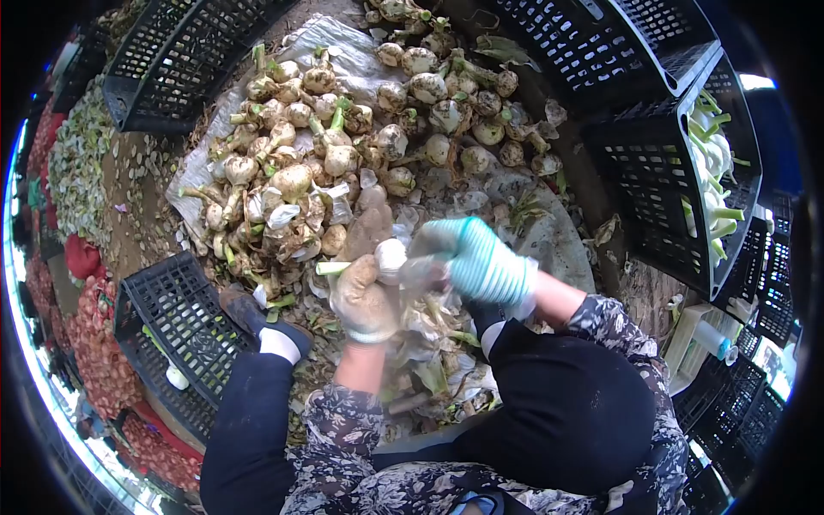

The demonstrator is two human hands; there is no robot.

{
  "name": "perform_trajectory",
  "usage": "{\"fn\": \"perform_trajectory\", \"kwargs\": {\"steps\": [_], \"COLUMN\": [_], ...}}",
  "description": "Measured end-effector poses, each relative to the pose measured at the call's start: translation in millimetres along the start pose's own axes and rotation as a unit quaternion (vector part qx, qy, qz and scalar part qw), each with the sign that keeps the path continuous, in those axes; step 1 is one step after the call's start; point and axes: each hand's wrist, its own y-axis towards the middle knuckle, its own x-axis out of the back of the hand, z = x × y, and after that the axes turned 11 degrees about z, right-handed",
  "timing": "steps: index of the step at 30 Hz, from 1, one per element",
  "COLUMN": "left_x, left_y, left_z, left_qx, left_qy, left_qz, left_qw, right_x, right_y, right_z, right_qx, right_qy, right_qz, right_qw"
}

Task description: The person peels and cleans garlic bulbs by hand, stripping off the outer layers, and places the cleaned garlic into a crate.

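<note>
My left hand (365, 296), in a soiled pale glove, is closed around a garlic bulb (391, 257). The bulb is white and peeled-looking, and its cut green stem (332, 268) sticks out on the left side of the hand. Close against the bulb's right side is my right hand (481, 262), in a white and teal glove, its fingers curled inward. Those fingertips are smeared by motion, and what they pinch cannot be made out. Beyond both hands lies a large heap of dirty garlic bulbs (292, 180) with short stems.
Loose garlic skins (433, 343) litter the ground between my legs. A black crate (176, 330) at the left holds a white bulb. Another black crate (657, 184) at the right holds cleaned garlic (712, 184). More crates stand at the back, and red net sacks (103, 335) line the far left.
</note>
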Motion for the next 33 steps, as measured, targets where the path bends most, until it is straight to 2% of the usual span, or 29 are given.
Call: {"fn": "perform_trajectory", "kwargs": {"steps": [1, 3, 4, 6, 7, 8, 9, 10, 11, 13, 14, 15, 16, 17, 18, 20, 21, 22, 23, 24, 25, 26, 27, 28, 31, 33], "left_x": [-5, -16, -16, -8, -5, -4, -5, -5, -10, -36, -37, -28, -18, -32, -14, -9, -11, -16, -16, -13, -9, -13, -9, -5, -1, -1], "left_y": [4, 13, 17, 20, 19, 18, 20, 18, 15, 7, 4, 5, 5, 6, 8, 5, 8, 7, 8, 7, 4, 3, 3, 4, 4, 5], "left_z": [0, -4, -5, -9, -9, -9, -8, -6, 1, 9, 8, 15, 22, 17, 13, 8, 6, 8, 9, 10, 11, 8, 8, 9, 12, 16], "left_qx": [-0.004, -0.02, -0.012, 0.009, 0.016, 0.024, 0.033, 0.056, 0.075, 0.07, 0.086, 0.056, 0.026, -0.006, 0.007, 0.06, 0.081, 0.078, 0.09, 0.103, 0.119, 0.13, 0.137, 0.144, 0.167, 0.181], "left_qy": [-0.036, -0.108, -0.142, -0.209, -0.215, -0.221, -0.231, -0.188, -0.128, 0.071, 0.078, 0.112, 0.146, 0.121, 0.1, 0.067, 0.05, 0.067, 0.079, 0.091, 0.105, 0.099, 0.101, 0.103, 0.113, 0.108], "left_qz": [0.032, 0.099, 0.106, 0.108, 0.086, 0.065, 0.049, 0.043, 0.012, 0.025, 0.029, 0.042, 0.053, 0.094, 0.092, 0.052, 0.038, 0.019, 0.015, 0.006, -0.006, -0.036, -0.037, -0.035, -0.033, -0.019], "left_qw": [0.999, 0.989, 0.984, 0.972, 0.973, 0.973, 0.971, 0.98, 0.989, 0.995, 0.993, 0.991, 0.988, 0.988, 0.991, 0.995, 0.995, 0.994, 0.993, 0.99, 0.987, 0.986, 0.985, 0.984, 0.979, 0.977], "right_x": [13, 50, 57, 52, 48, 37, 28, 21, 15, 7, 15, 22, 34, 57, 79, 82, 84, 104, 132, 167, 172, 177, 157, 146, 155, 142], "right_y": [5, 35, 30, 19, 14, 5, 2, 3, 2, 11, 6, -14, -32, -59, -85, -106, -112, -110, -96, -65, -48, -31, -17, -9, -8, -17], "right_z": [-19, -90, -99, -99, -99, -66, -44, -38, -33, -43, -40, -26, -17, -34, -50, -33, -14, -42, -91, -139, -155, -168, -158, -151, -170, -167], "right_qx": [0.04, 0.011, 0.04, 0.088, 0.089, 0.087, 0.083, 0.194, 0.292, 0.286, 0.253, 0.166, 0.155, 0.258, 0.322, 0.477, 0.5, 0.398, 0.284, 0.162, 0.071, -0.034, -0.099, -0.157, -0.16, -0.21], "right_qy": [0.005, -0.16, -0.302, -0.554, -0.394, -0.222, -0.044, -0.183, -0.322, -0.33, -0.2, -0.078, -0.03, 0.227, 0.47, 0.437, 0.325, 0.238, 0.146, 0.083, -0.06, -0.192, -0.394, -0.575, -0.581, -0.531], "right_qz": [-0.02, -0.154, -0.187, -0.234, -0.203, -0.168, -0.132, -0.151, -0.167, -0.118, -0.096, -0.14, -0.204, -0.119, -0.024, -0.068, -0.132, -0.213, -0.286, -0.345, -0.403, -0.447, -0.476, -0.48, -0.457, -0.431], "right_qw": [0.999, 0.975, 0.934, 0.794, 0.892, 0.957, 0.987, 0.952, 0.885, 0.892, 0.942, 0.973, 0.966, 0.932, 0.822, 0.76, 0.792, 0.86, 0.903, 0.921, 0.911, 0.873, 0.78, 0.644, 0.654, 0.699]}}
